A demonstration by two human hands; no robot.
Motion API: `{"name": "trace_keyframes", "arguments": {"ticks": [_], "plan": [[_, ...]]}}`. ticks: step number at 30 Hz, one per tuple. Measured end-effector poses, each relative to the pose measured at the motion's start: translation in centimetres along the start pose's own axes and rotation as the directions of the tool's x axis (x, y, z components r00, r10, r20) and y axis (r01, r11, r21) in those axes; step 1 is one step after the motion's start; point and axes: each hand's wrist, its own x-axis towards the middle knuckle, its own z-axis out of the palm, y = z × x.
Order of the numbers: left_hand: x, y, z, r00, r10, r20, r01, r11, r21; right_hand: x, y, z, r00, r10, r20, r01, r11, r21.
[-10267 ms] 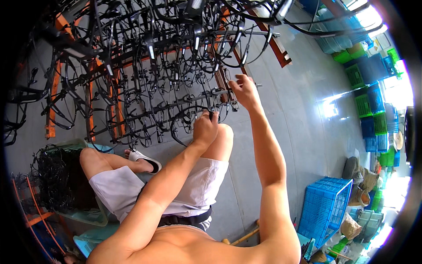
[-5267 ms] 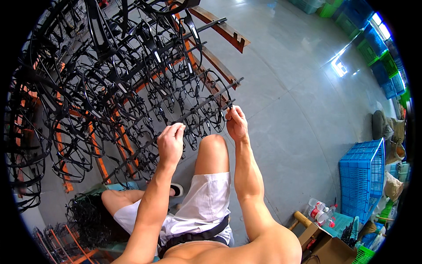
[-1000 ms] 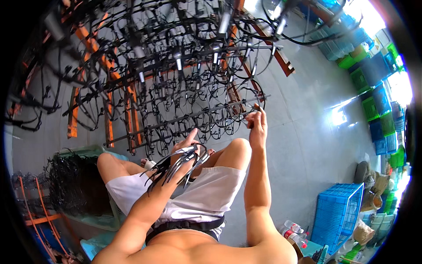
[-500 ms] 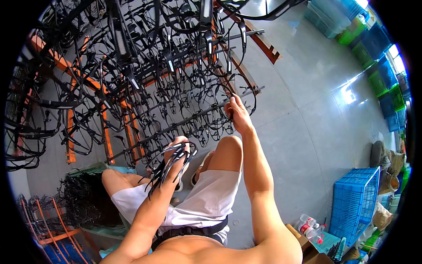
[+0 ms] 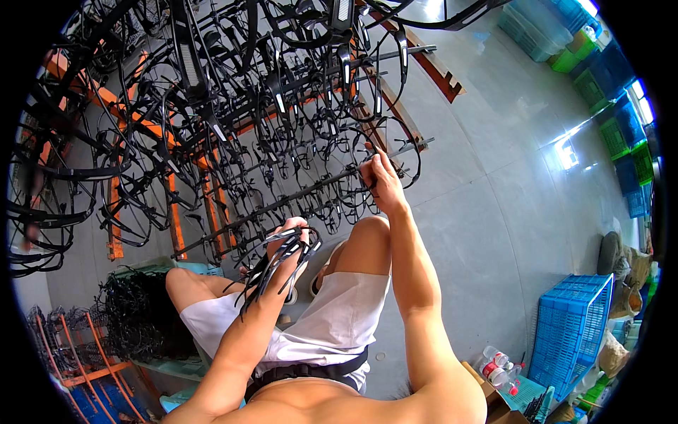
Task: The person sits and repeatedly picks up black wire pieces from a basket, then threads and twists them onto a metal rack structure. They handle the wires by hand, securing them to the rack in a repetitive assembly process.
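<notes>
My left hand [image 5: 287, 232] is closed around a bundle of thin curved black pieces [image 5: 274, 263] with pale grey patches. Their ends hang down over my left wrist and forearm. My right hand [image 5: 383, 185] reaches forward to the right end of a dark rack rod [image 5: 330, 179]. Its fingers are curled at a black curved frame [image 5: 418, 164] hanging there, and their tips are partly hidden. Many similar looped black frames [image 5: 275, 92] hang in rows from the rods in front of me; their exact kind is unclear.
Orange metal rack posts [image 5: 176, 219] stand among the frames. A heap of black pieces [image 5: 141, 311] lies at my left, near a smaller orange rack [image 5: 92, 374]. On the right are a blue crate [image 5: 568, 332], plastic bottles [image 5: 498, 367] and stacked bins [image 5: 614, 134].
The view has shifted slightly, so the rack and crate sit a little further right. My right hand stays at the rod's end, and my left hand still holds its bundle.
</notes>
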Motion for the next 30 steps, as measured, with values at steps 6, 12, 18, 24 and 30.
{"name": "trace_keyframes", "arguments": {"ticks": [6,12,18,24,30], "plan": [[0.7,0.0,0.1,0.999,-0.012,-0.043,0.008,0.996,-0.087,-1.8,0.8,-0.9,1.000,-0.027,-0.016,0.029,0.989,0.142],[1.8,1.1,0.0,0.984,-0.177,-0.001,0.171,0.947,-0.271,-4.0,1.8,-2.3,0.997,-0.059,0.051,0.040,0.949,0.312],[2.0,0.9,0.2,0.991,-0.119,-0.056,0.103,0.966,-0.239,-5.0,2.1,-1.6,0.984,0.018,-0.177,0.026,0.969,0.245],[1.3,0.8,0.2,0.996,-0.094,-0.010,0.092,0.985,-0.148,-5.3,1.0,0.1,0.966,-0.030,-0.258,0.027,1.000,-0.014],[0.1,2.7,-2.3,0.992,-0.122,0.019,0.121,0.932,-0.342,-8.8,-3.0,5.5,0.841,-0.540,-0.030,0.258,0.449,-0.855]]}}
